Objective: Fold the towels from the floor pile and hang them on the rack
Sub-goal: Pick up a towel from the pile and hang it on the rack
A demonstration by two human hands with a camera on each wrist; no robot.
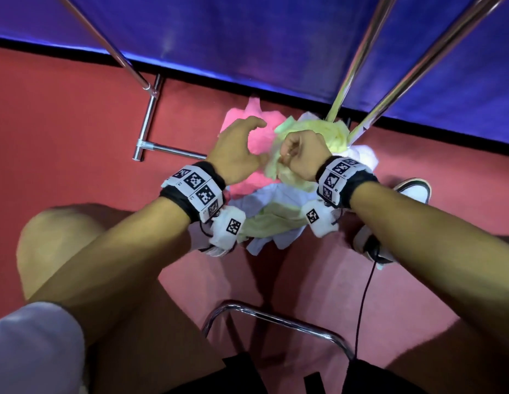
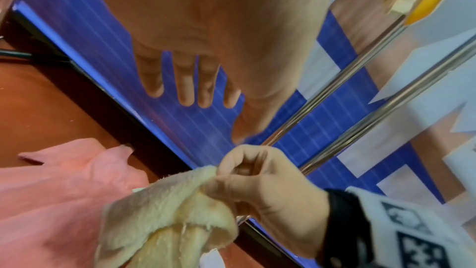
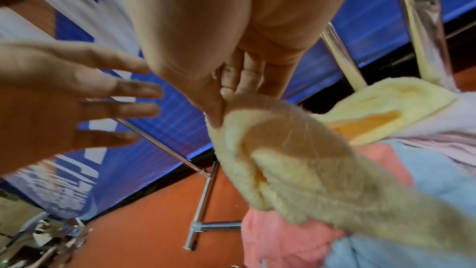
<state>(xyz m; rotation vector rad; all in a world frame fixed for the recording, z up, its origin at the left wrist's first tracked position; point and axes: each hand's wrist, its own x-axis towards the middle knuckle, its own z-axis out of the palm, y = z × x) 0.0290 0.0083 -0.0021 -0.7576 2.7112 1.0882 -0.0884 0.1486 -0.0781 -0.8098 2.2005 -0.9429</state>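
A pile of towels lies on the red floor by the rack's foot, with a pink towel (image 1: 259, 137), a light blue one (image 1: 278, 194) and yellow ones among them. My right hand (image 1: 300, 155) grips a bunched edge of a yellow towel (image 1: 271, 166) and holds it above the pile; the left wrist view shows its thumb and fingers pinching the yellow towel (image 2: 167, 201). My left hand (image 1: 241, 146) hovers open just left of it over the pink towel, holding nothing, fingers (image 3: 121, 97) spread. The chrome rack bars (image 1: 358, 61) rise behind the pile.
The rack's chrome foot (image 1: 148, 120) stands on the floor to the left. Behind runs a blue wall panel (image 1: 247, 38). A chrome chair frame (image 1: 276, 317) and my knees are in front. A shoe (image 1: 412, 189) and a black cable (image 1: 364, 294) lie to the right.
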